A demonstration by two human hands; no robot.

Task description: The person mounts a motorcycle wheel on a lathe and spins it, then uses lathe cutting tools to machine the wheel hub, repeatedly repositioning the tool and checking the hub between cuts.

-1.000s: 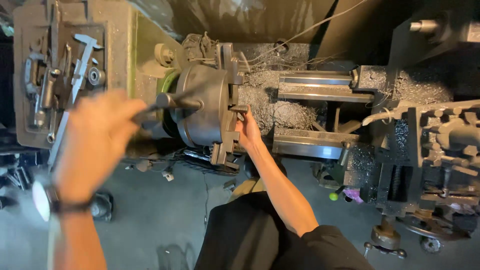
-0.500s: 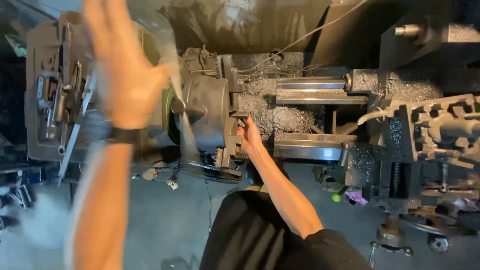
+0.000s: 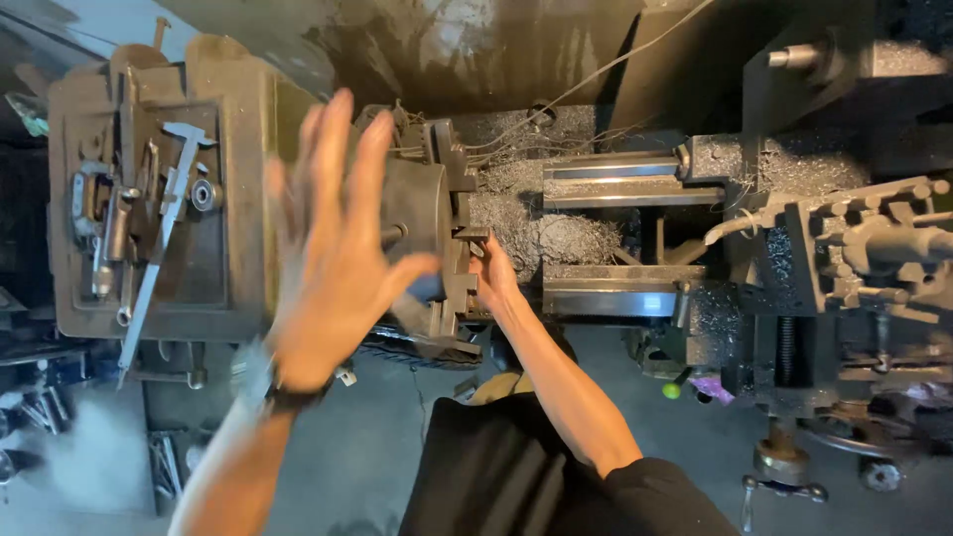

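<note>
I look down on a metal lathe. My left hand (image 3: 333, 258) is blurred by motion, its fingers spread and its palm over the side of the dark round chuck (image 3: 422, 194); it holds nothing. A dark watch (image 3: 290, 397) sits on that wrist. My right hand (image 3: 494, 280) reaches in from below to the chuck's front face, with the fingers curled on a stepped jaw (image 3: 469, 238). What lies under those fingers is hidden.
The headstock top (image 3: 69, 298) on the left carries a caliper (image 3: 167, 203) and other hand tools. Right of the chuck lie a pile of metal swarf (image 3: 556, 238), the bed rails (image 3: 620, 184) and the carriage with its tool post (image 3: 854, 248). A green-knobbed lever (image 3: 672, 390) hangs below.
My left hand left the T-shaped key at the chuck, swung up open, and now sweeps down across the chuck's side. The key is out of sight. My right hand stayed at the chuck face.
</note>
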